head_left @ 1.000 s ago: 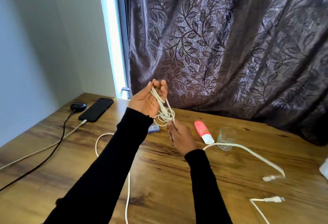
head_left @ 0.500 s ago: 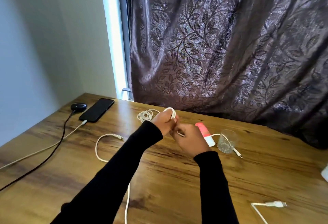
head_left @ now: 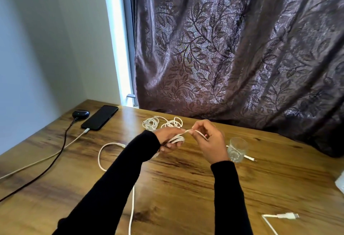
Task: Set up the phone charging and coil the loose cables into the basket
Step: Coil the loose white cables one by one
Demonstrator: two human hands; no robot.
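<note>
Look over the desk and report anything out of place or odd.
Nothing is spilled or damaged. Loose white cables sprawl uncoiled across the table, one plug end lying near the front right. No basket is in view. The left hand holds a coil while the right hand pinches its end.

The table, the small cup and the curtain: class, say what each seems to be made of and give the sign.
Table: wood or wood-look laminate, visible grain, slight sheen.
Cup: clear glass or plastic, see-through.
Curtain: woven fabric, shiny, leaf pattern, hanging folds.
</note>
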